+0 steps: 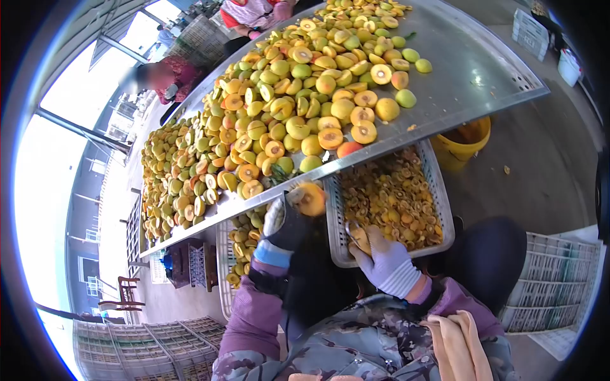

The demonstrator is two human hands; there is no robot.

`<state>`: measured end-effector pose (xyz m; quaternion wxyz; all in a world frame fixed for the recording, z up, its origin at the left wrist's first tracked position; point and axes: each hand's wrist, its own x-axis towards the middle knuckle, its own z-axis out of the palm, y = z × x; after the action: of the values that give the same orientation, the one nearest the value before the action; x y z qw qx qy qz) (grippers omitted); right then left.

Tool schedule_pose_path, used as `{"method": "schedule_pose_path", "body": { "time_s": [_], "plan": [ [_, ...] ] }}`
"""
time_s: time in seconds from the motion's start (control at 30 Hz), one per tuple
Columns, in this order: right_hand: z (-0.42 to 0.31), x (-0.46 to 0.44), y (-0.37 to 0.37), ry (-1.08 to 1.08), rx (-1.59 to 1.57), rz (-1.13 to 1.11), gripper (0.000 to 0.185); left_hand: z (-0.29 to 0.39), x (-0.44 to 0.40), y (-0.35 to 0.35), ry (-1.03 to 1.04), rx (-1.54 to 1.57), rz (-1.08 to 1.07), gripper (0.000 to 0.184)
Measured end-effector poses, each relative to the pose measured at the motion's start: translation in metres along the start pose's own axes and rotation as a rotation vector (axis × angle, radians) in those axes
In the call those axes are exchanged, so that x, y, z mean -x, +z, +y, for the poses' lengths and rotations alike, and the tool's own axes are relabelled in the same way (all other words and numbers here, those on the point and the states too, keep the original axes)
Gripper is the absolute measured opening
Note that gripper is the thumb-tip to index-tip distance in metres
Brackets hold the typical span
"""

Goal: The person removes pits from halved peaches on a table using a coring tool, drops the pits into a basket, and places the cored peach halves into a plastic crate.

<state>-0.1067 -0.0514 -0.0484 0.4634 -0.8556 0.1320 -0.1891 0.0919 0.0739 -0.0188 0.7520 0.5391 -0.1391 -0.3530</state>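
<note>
My left hand (283, 223), in a dark and pale glove with a blue cuff, is closed around a halved yellow peach (309, 199) just below the table's near edge. The cut face is somewhat blurred. My right hand (389, 261) wears a white knitted glove and grips a small metal pitting tool (351, 230). Fingers hide most of that tool. It is over the near edge of a pale plastic crate (447, 219) filled with peach pits and scraps (389, 197). Halved and whole peaches (273, 117) are heaped on the metal table (470, 70) in front of me.
Under the table at left stands another crate (223, 270) with peach pieces. A yellow bucket (467, 143) is on the floor to the right. Stacked crates (549, 279) flank me. Across the table, one co-worker's patterned sleeve (181, 73) and another person's red-and-white clothing (248, 14) show.
</note>
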Motion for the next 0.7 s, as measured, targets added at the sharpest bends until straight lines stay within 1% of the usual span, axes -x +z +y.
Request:
{"method": "schedule_pose_path", "body": {
  "time_s": [0.03,0.1,0.13,0.17,0.2,0.3,0.33,0.43,0.47,0.5,0.53,0.6,0.63,0.67,0.7],
  "plan": [
    [0.000,0.000,-0.001,-0.027,0.038,0.003,0.036,-0.005,0.009,0.022,-0.153,0.213,0.040,0.031],
    [0.001,0.000,-0.005,-0.027,0.084,0.002,0.033,-0.020,0.021,0.046,-0.287,0.383,0.061,0.028],
    [-0.002,0.001,-0.009,-0.035,0.152,-0.007,0.033,-0.031,0.026,0.048,-0.299,0.390,0.057,0.028],
    [-0.003,0.001,-0.013,-0.046,0.217,-0.017,0.033,-0.042,0.030,0.048,-0.220,0.249,0.053,0.029],
    [-0.002,0.002,-0.017,-0.063,0.281,-0.038,0.032,-0.050,0.033,0.048,-0.180,0.180,0.049,0.029],
    [0.006,0.004,-0.014,-0.080,0.352,-0.034,0.032,-0.066,0.039,0.048,-0.011,-0.052,0.090,0.032],
    [0.006,0.004,-0.014,-0.048,0.352,-0.082,0.032,-0.067,0.040,0.048,0.032,-0.107,0.104,0.033],
    [0.006,0.006,-0.014,-0.005,0.294,-0.122,0.033,-0.062,0.043,0.051,0.006,-0.097,0.057,0.037],
    [0.006,0.006,-0.013,-0.004,0.293,-0.121,0.033,-0.052,0.048,0.066,0.016,-0.040,0.009,0.041],
    [0.006,0.007,-0.012,-0.026,0.268,-0.100,0.033,-0.047,0.050,0.075,0.024,0.017,-0.039,0.046],
    [0.006,0.008,-0.012,-0.048,0.243,-0.079,0.033,-0.049,0.050,0.076,0.023,0.017,-0.039,0.046],
    [0.003,0.010,-0.010,-0.018,0.204,-0.092,0.033,-0.055,0.048,0.075,0.135,-0.141,-0.071,0.050],
    [0.002,0.010,-0.009,0.012,0.164,-0.105,0.033,-0.058,0.048,0.076,0.135,-0.141,-0.071,0.050],
    [0.001,0.010,-0.010,0.013,0.164,-0.103,0.033,-0.060,0.048,0.078,0.178,-0.171,-0.045,0.055],
    [0.000,0.009,-0.011,0.053,0.155,-0.159,0.033,-0.062,0.048,0.078,0.220,-0.201,-0.020,0.060]
  ]
}}
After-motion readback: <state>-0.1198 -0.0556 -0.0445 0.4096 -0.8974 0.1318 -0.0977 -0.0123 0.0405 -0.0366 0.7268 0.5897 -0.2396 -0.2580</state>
